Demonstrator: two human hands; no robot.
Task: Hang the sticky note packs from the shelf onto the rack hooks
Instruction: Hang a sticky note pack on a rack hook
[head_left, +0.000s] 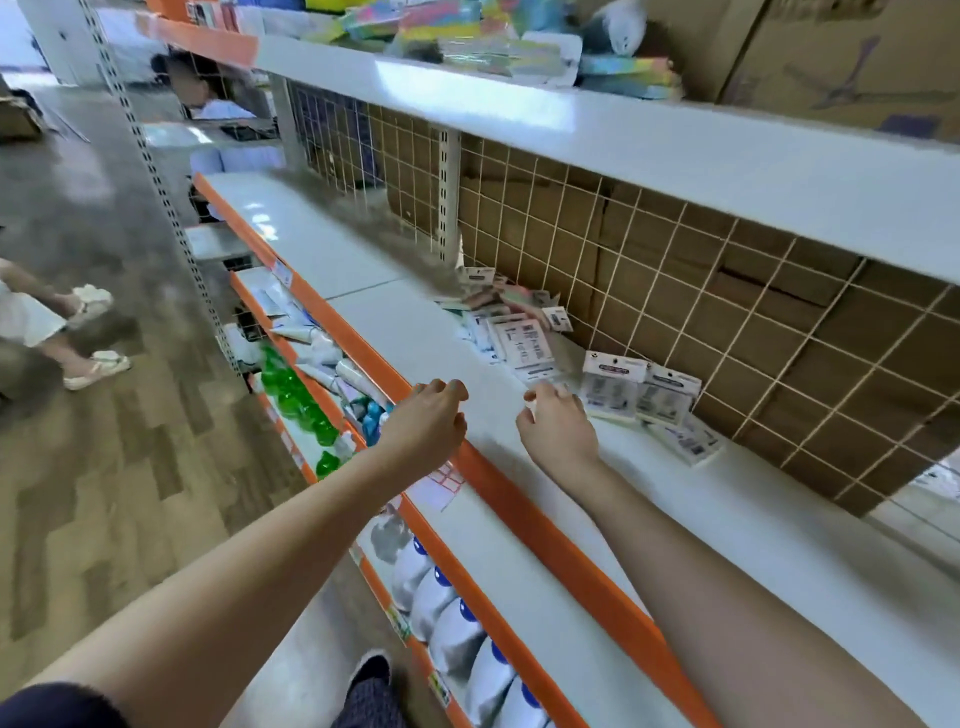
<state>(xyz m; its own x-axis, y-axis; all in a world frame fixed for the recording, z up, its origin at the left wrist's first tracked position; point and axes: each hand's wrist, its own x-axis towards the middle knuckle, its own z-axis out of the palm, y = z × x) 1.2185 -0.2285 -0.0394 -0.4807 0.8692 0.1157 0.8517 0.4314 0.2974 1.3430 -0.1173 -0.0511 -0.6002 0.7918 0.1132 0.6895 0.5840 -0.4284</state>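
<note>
While reaching across the white shelf (467, 332), easy to drag a forearm over its orange front lip and sweep stock off. Behind the shelf, a wire grid (649, 270) backed by cardboard. No hooks to be seen on it, so likely trouble finding a seat for a pack's hang hole, and likely drops back onto the shelf if hung on bare wire.

At the back of the shelf, against the grid, a loose pile of sticky note packs (511, 325), overlapping and slanted. Apt to slide or scatter if tugged from beneath. Further right along the back of the shelf, two upright packs (639, 389) leaning on the grid, with a flat pack (691, 441) lying just beside them. Prone to topple at a knock from the wrist.

Over the front lip of the shelf, left grip (431, 415) hovering, loosely curled, holding nothing. Above the middle of the shelf, right grip (558, 421) with fingers curled at the near edge of the pile. Cannot tell whether pinching a pack or merely touching one; too blurred there. If pinched only by a corner, liable to slip or to bend the card header; safer taken by the header itself.
</note>
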